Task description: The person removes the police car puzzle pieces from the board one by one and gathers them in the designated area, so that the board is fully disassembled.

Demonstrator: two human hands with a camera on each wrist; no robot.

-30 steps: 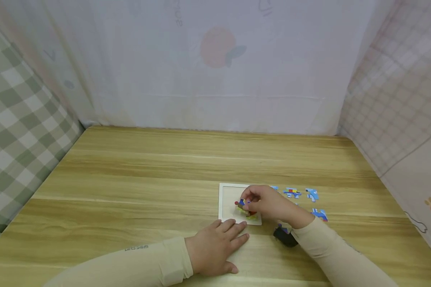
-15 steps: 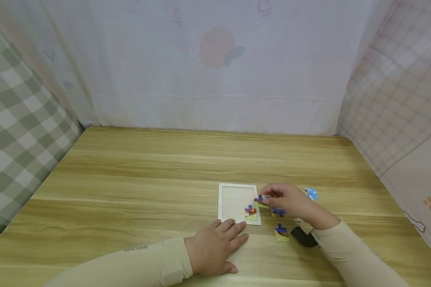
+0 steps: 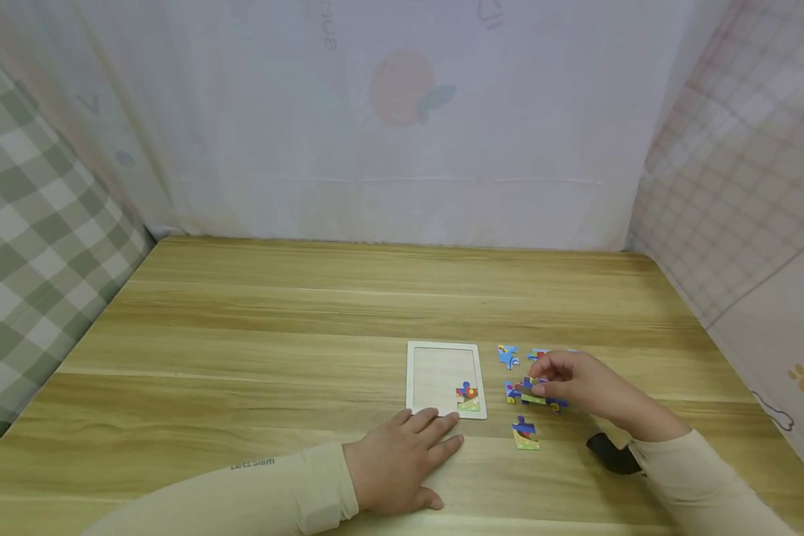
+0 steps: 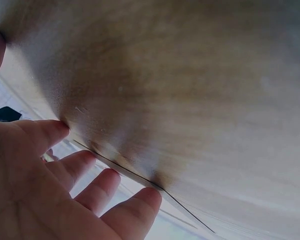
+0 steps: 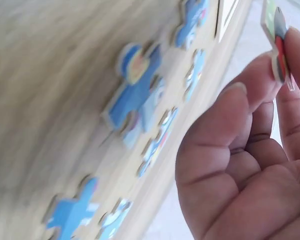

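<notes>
My right hand (image 3: 579, 383) pinches a jigsaw puzzle piece (image 3: 533, 398) between thumb and fingers, over the loose pieces right of the white puzzle frame (image 3: 412, 380). In the right wrist view the held piece (image 5: 277, 45) shows edge-on, with green and red on it. Flat on the wood lies my left hand (image 3: 402, 461), fingers spread, fingertips at the frame's near edge. One red, blue and green piece (image 3: 467, 397) sits in the frame's lower right corner. Nearest me among the loose pieces is a yellow and blue one (image 3: 525, 434).
Several loose blue pieces, such as one at the back (image 3: 508, 356), lie right of the frame, some partly behind my right hand. A black wrist device (image 3: 613, 454) sits under the right forearm. Cloth walls (image 3: 402, 149) bound the wooden table (image 3: 275, 320) at back and sides.
My right hand has moved right, from over the frame to over the loose pieces, carrying the puzzle piece. The left hand has stayed in place.
</notes>
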